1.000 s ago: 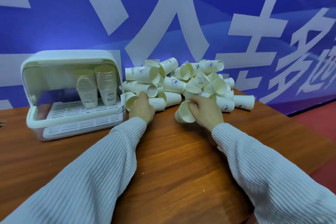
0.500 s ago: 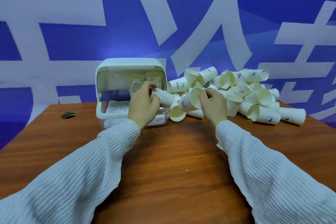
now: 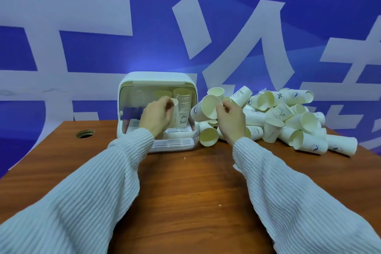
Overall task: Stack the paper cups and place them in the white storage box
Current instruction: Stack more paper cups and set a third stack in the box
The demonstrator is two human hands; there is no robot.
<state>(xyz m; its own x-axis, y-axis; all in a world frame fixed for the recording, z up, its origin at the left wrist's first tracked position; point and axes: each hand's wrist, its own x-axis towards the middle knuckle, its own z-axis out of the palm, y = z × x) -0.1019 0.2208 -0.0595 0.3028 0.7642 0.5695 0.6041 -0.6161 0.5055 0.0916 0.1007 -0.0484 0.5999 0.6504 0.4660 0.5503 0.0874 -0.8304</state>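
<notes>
Mid-stacking: one paper cup [image 3: 174, 112] pinched in left hand [image 3: 157, 116] grip before white storage box [image 3: 157, 109], another cup [image 3: 206, 108] held by right hand [image 3: 231, 118] beside bench [image 3: 185, 192] pile [image 3: 288, 117]; next probably nesting them.

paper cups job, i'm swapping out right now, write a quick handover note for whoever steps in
Left hand: holds one paper cup in front of the white storage box.
Right hand: pinches the rim of a second cup, mouth facing the camera.
Done: stacks of cups stand inside the open box.
Left: nest the two held cups, then stack the loose pile on the table right of the box and load it.
</notes>
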